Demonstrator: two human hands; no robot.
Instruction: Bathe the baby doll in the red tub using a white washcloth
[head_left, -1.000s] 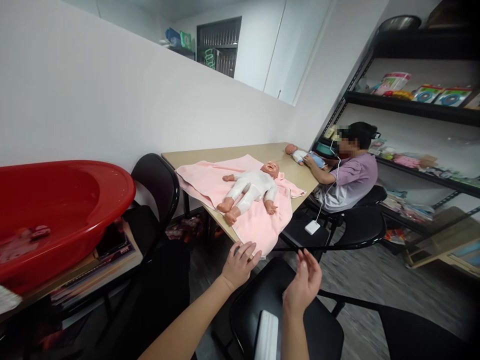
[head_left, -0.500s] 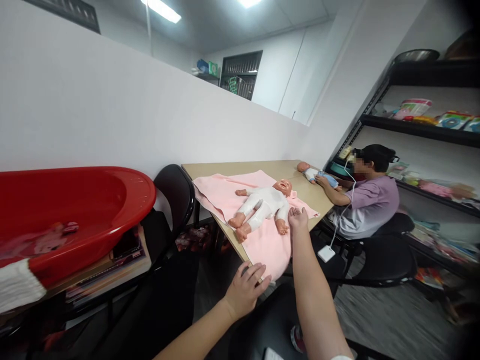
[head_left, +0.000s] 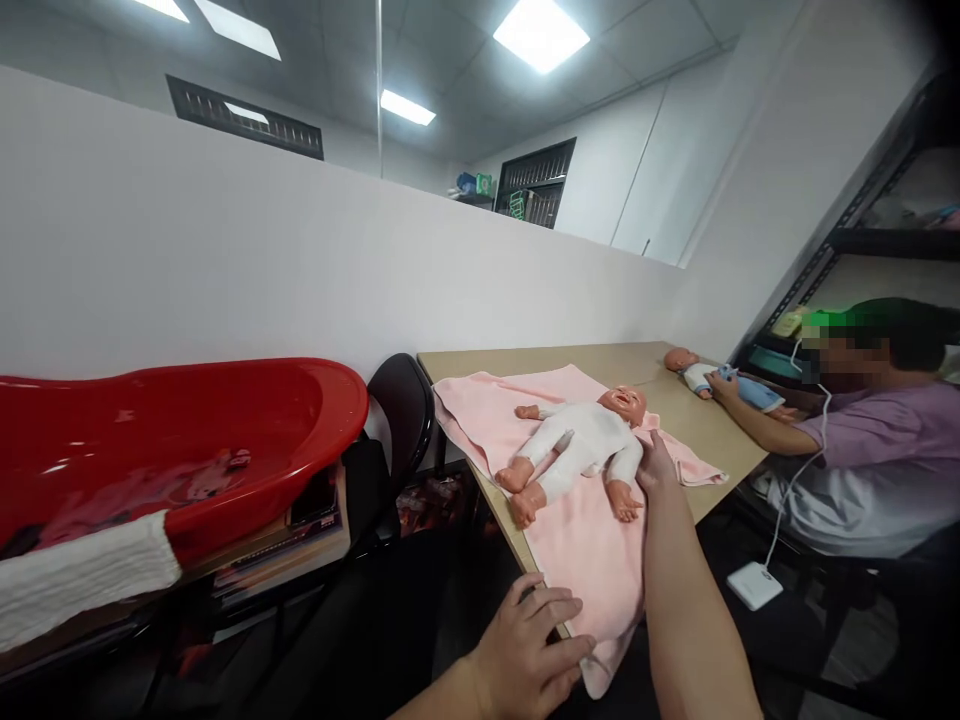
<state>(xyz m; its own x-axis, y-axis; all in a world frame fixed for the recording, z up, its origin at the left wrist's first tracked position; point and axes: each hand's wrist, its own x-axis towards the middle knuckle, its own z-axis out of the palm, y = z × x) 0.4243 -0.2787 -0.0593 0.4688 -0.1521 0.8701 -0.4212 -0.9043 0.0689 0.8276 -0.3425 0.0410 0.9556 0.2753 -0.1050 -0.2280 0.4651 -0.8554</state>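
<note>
Doll (head_left: pixel 581 450) in white lies on its back on the pink towel (head_left: pixel 592 545), spread over the near left part of the table (head_left: pixel 637 365), head toward the far right, feet toward the near left.

Biggest change: the right hand (head_left: pixel 655 462) has travelled from mid-air above the black chair, a second ago, out to the doll. Half a second ago it hovered just short of the doll's nearer hand; now it rests at the doll's nearer shoulder and arm, touching it. Seen from behind the wrist, its fingers are hidden, so I cannot tell whether they close on the arm or lie flat. That reads as contact just made with the doll, a hold perhaps forming.

The left hand (head_left: pixel 525 655) has kept to the near edge of the table throughout, and now presses down on the towel's hanging corner, fingers (head_left: pixel 559 612) spread apart and flat, gripping nothing.

The view has swung up and forward: more ceiling shows, the red tub (head_left: pixel 180 450) at the left looms larger, the black chair (head_left: pixel 405 415) sits between tub and table.

At the far right a seated person in purple (head_left: pixel 877 450) keeps a hand on a smaller doll in blue (head_left: pixel 712 378) at the table's far end, much as in the earlier frames.
</note>
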